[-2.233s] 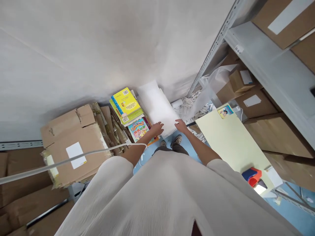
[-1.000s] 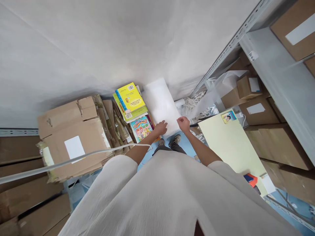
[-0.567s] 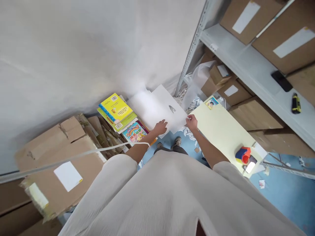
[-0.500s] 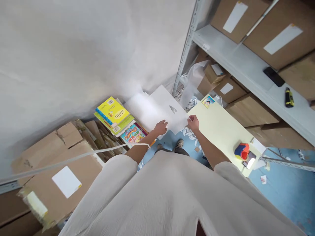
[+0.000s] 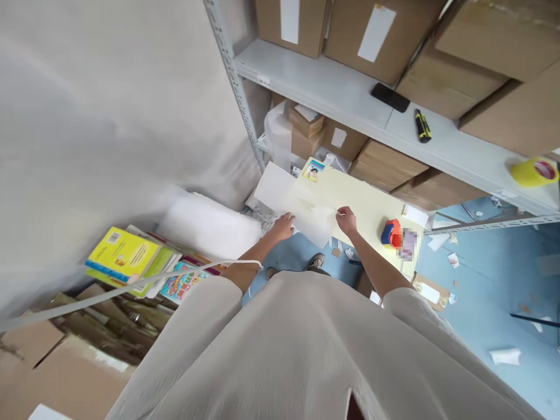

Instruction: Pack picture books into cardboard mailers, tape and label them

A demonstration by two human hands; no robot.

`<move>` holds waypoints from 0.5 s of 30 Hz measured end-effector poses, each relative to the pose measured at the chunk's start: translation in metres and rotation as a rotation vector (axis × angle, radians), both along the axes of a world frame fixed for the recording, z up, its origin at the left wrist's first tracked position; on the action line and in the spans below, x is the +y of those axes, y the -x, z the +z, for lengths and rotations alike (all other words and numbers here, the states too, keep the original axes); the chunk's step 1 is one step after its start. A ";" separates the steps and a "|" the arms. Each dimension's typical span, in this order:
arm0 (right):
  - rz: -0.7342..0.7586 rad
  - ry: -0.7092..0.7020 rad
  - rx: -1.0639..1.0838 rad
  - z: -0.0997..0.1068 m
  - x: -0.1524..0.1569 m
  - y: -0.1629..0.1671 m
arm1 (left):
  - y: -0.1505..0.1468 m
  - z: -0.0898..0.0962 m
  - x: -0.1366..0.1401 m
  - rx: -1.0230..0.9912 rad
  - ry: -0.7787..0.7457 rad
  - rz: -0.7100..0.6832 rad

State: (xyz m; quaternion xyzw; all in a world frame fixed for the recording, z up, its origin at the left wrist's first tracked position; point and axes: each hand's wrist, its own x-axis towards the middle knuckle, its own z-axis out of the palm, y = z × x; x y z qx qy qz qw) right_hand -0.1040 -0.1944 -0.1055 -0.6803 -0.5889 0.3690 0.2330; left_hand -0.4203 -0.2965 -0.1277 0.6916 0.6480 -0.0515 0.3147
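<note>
A thin, see-through white sheet (image 5: 275, 185) is stretched between my hands, over the near left end of the pale yellow table (image 5: 365, 201). The tabletop's colour shows through it. My right hand (image 5: 346, 220) pinches the sheet at its right edge. At the lower left edge, my left hand (image 5: 284, 226) grips the sheet with bent fingers; its thumb is partly hidden. To the left lies a stack of similar white sheets (image 5: 210, 224). A small picture card or booklet (image 5: 314, 170) rests at the table's far corner, just beyond the held sheet.
Books (image 5: 125, 254) are piled at left, above flattened cardboard. Metal shelving (image 5: 315, 73) with cardboard boxes stands behind the table. A phone (image 5: 390, 97), a cutter knife (image 5: 422, 126) and yellow tape (image 5: 534, 172) lie on it. A red-blue holder (image 5: 391, 233) stands on the table. Scraps litter the blue floor (image 5: 472, 303).
The sheet has moved off the white stack to the right, over the table, carried by both hands. My view has turned right, bringing the tape roll into sight.
</note>
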 end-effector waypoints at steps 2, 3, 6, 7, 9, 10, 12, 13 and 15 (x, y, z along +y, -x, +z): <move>-0.016 0.007 -0.009 -0.007 0.011 -0.030 | -0.026 -0.005 0.016 0.004 0.018 -0.021; -0.021 0.013 -0.014 -0.010 0.017 -0.045 | -0.038 -0.008 0.024 0.006 0.024 -0.030; -0.029 0.038 -0.040 -0.021 0.033 -0.084 | -0.070 -0.016 0.043 0.007 0.035 -0.050; -0.031 0.049 -0.052 -0.024 0.037 -0.095 | -0.080 -0.019 0.048 0.005 0.042 -0.055; -0.033 0.070 -0.076 -0.030 0.046 -0.115 | -0.095 -0.023 0.058 0.004 0.066 -0.050; -0.032 0.080 -0.086 -0.033 0.049 -0.123 | -0.102 -0.025 0.062 0.006 0.080 -0.040; -0.022 0.100 -0.103 -0.038 0.056 -0.137 | -0.114 -0.028 0.067 0.013 0.095 -0.012; -0.012 0.109 -0.112 -0.040 0.059 -0.142 | -0.118 -0.029 0.070 0.017 0.097 0.000; 0.015 0.121 -0.127 -0.044 0.064 -0.151 | -0.126 -0.030 0.073 0.028 0.100 0.015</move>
